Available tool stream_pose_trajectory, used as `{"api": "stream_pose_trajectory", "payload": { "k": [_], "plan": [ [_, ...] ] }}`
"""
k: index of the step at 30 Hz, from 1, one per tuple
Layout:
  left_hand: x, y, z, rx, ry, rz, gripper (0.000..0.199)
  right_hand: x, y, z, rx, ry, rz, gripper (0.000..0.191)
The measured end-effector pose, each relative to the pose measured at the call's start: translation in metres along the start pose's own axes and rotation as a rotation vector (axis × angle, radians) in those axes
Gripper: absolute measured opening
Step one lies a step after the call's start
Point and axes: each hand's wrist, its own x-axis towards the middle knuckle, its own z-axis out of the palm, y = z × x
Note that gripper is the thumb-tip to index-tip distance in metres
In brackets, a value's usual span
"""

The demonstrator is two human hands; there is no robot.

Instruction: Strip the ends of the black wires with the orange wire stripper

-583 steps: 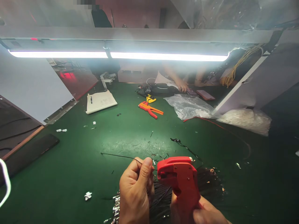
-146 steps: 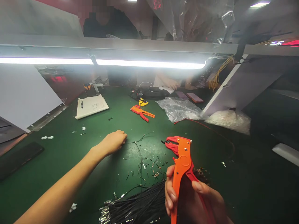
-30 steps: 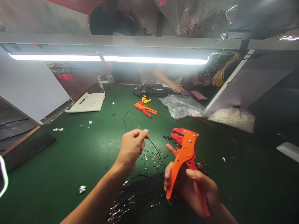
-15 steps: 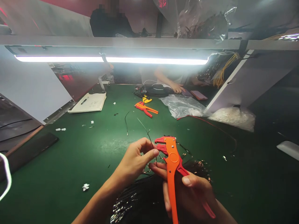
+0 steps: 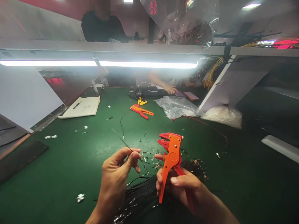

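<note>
Between thumb and fingertips, my left hand point(image 5: 121, 172) pinches a thin black wire point(image 5: 123, 142), whose far end points up and left. My right hand point(image 5: 187, 183) is wrapped round the handles of an orange and red wire stripper point(image 5: 173, 152), its red jaws facing left toward my left hand. The wire and the jaws are apart. Beneath both hands lies a large bundle of black wires point(image 5: 140, 196) with shiny metal ends. Small cut scraps point(image 5: 154, 160) are scattered on the green mat between the hands.
Farther back lie another orange and red tool point(image 5: 141, 111), a yellow tool point(image 5: 142, 101) and a plastic bag point(image 5: 177, 106). A notebook point(image 5: 86, 107) with a pen is at the left. Beyond the bench, a person's hand point(image 5: 171, 89) rests near phones.
My left hand has moved left and away from the stripper, with the black wire in it. The stripper has tilted to the right at its top. The whole view has shifted slightly.
</note>
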Motion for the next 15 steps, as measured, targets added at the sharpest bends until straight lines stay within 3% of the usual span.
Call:
{"api": "stream_pose_trajectory", "payload": {
  "k": [3, 7, 12, 15],
  "plan": [
    [-0.011, 0.005, 0.003, 0.042, 0.181, 0.141, 0.009, -0.003, 0.010, 0.006, 0.120, -0.047, 0.031, 0.065],
    [-0.023, 0.010, 0.015, 0.069, 0.332, 0.223, 0.020, -0.003, 0.025, 0.004, 0.136, -0.128, 0.053, 0.057],
    [-0.033, 0.010, 0.024, 0.111, 0.351, 0.144, 0.036, 0.001, 0.037, -0.003, 0.123, -0.173, 0.032, 0.042],
    [-0.037, 0.010, 0.026, 0.140, 0.308, 0.055, 0.043, -0.002, 0.036, -0.002, -0.006, -0.153, 0.001, 0.041]
  ]
}}
